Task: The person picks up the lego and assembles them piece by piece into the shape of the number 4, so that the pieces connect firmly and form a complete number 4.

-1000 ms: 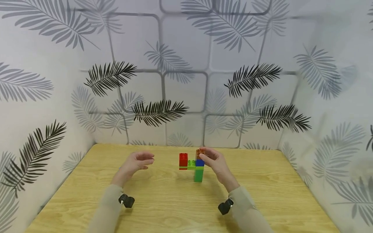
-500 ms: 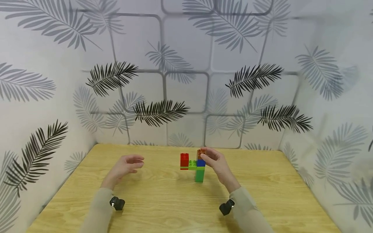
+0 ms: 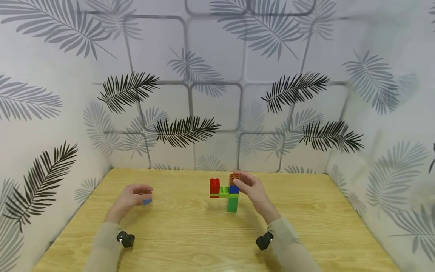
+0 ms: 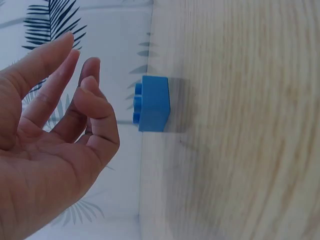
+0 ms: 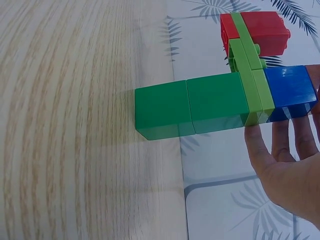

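My left hand hovers over the left part of the table, fingers loosely bent with nothing between them. Just beyond its fingertips, a light blue toy brick sits on the wood, studs up; the hand partly covers it in the head view. My right hand holds the upper part of a brick tower, thumb in front and fingers behind. Green bricks form its base. Lime bricks reach sideways to a red stack. Above the base come a dark blue brick and a brown brick.
The wooden table ends against a back wall printed with leaves. Similar side walls stand left and right. A small black camera is strapped to the left wrist, another camera to the right.
My left hand has moved left, away from the tower, and now hangs over the light blue brick. The right hand and the tower have stayed in place.
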`<state>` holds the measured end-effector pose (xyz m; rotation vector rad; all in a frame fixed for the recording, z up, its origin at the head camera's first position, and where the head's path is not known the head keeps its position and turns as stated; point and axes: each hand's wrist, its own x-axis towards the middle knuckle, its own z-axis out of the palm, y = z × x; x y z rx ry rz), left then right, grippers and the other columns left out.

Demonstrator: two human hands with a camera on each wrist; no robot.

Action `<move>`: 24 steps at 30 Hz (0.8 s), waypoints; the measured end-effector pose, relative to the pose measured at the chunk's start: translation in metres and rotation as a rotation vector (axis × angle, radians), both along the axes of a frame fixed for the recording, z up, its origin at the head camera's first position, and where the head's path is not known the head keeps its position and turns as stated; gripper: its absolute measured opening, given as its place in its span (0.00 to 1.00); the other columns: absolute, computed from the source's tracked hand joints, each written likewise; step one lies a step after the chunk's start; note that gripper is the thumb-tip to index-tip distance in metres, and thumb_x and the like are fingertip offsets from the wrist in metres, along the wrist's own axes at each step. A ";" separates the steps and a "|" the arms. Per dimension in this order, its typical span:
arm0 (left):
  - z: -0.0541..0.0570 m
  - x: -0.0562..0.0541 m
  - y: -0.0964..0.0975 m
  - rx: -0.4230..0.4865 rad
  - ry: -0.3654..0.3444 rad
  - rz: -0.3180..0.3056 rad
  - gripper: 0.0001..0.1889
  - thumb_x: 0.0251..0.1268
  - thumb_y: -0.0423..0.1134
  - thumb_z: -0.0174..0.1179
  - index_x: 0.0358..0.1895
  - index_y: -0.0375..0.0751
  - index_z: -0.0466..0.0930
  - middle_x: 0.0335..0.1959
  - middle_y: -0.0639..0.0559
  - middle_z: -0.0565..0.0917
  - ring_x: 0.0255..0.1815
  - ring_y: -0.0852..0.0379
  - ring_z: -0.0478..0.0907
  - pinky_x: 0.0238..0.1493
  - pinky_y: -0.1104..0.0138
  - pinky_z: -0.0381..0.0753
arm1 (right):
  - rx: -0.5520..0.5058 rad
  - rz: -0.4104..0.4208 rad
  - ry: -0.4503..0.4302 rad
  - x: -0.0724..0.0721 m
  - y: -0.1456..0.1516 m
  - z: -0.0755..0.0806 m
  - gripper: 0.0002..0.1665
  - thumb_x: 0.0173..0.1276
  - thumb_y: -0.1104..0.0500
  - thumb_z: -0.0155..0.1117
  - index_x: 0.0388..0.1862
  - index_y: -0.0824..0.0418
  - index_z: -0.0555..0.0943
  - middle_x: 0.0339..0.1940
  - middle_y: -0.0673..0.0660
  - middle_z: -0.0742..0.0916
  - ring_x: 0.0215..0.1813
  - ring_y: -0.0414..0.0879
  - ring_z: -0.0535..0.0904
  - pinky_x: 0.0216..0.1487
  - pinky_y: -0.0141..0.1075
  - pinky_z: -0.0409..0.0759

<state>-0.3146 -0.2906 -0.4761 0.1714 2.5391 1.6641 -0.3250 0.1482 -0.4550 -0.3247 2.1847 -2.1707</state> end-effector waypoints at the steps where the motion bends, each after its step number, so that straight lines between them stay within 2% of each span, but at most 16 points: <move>1: 0.000 0.001 -0.002 -0.003 -0.005 0.011 0.25 0.68 0.38 0.62 0.63 0.28 0.72 0.62 0.33 0.76 0.45 0.64 0.78 0.46 0.60 0.78 | 0.000 0.000 -0.001 0.000 0.000 0.000 0.26 0.71 0.54 0.64 0.65 0.61 0.75 0.59 0.61 0.82 0.55 0.43 0.81 0.69 0.55 0.69; 6: -0.001 0.001 -0.007 -0.028 -0.025 0.078 0.26 0.66 0.38 0.63 0.64 0.29 0.72 0.64 0.34 0.75 0.47 0.61 0.77 0.48 0.62 0.76 | 0.003 0.000 0.001 0.000 0.001 0.001 0.26 0.71 0.54 0.64 0.65 0.61 0.76 0.58 0.59 0.82 0.54 0.42 0.81 0.68 0.53 0.70; 11: 0.000 0.001 -0.007 -0.053 -0.043 0.107 0.25 0.67 0.36 0.62 0.65 0.30 0.72 0.68 0.33 0.71 0.61 0.43 0.73 0.55 0.53 0.76 | -0.009 0.001 -0.001 0.001 0.000 0.001 0.26 0.70 0.54 0.64 0.64 0.61 0.76 0.58 0.58 0.83 0.54 0.41 0.81 0.68 0.53 0.71; 12: -0.001 0.001 -0.007 -0.051 -0.053 0.109 0.25 0.67 0.35 0.61 0.65 0.30 0.71 0.69 0.33 0.70 0.59 0.43 0.73 0.53 0.53 0.76 | -0.007 0.001 -0.003 0.001 0.000 0.001 0.26 0.70 0.54 0.64 0.64 0.61 0.76 0.58 0.58 0.83 0.54 0.41 0.81 0.67 0.52 0.71; 18: -0.006 -0.004 -0.005 -0.071 -0.126 0.069 0.27 0.65 0.34 0.62 0.66 0.30 0.70 0.69 0.31 0.67 0.56 0.44 0.74 0.46 0.59 0.79 | -0.002 -0.003 -0.004 0.000 0.001 -0.002 0.26 0.70 0.53 0.64 0.65 0.61 0.76 0.58 0.58 0.82 0.55 0.42 0.80 0.67 0.51 0.72; 20: -0.006 -0.004 -0.004 -0.093 -0.144 0.046 0.27 0.65 0.35 0.62 0.66 0.30 0.70 0.69 0.30 0.67 0.63 0.39 0.70 0.51 0.56 0.78 | -0.002 -0.005 -0.003 -0.001 0.001 -0.002 0.26 0.70 0.53 0.64 0.64 0.61 0.76 0.58 0.58 0.82 0.55 0.41 0.81 0.67 0.51 0.72; 22: -0.007 -0.005 -0.004 -0.116 -0.140 0.037 0.27 0.64 0.35 0.63 0.66 0.32 0.71 0.69 0.31 0.68 0.64 0.39 0.70 0.52 0.56 0.79 | -0.003 -0.005 -0.003 -0.001 0.001 -0.002 0.26 0.70 0.53 0.64 0.64 0.61 0.76 0.58 0.58 0.82 0.54 0.41 0.81 0.67 0.51 0.73; 24: -0.008 -0.006 -0.003 -0.139 -0.129 0.027 0.26 0.64 0.34 0.63 0.65 0.33 0.72 0.68 0.32 0.69 0.59 0.41 0.72 0.48 0.58 0.78 | 0.001 -0.006 -0.004 -0.001 0.001 -0.002 0.26 0.70 0.53 0.64 0.64 0.61 0.76 0.58 0.58 0.83 0.54 0.41 0.81 0.66 0.50 0.73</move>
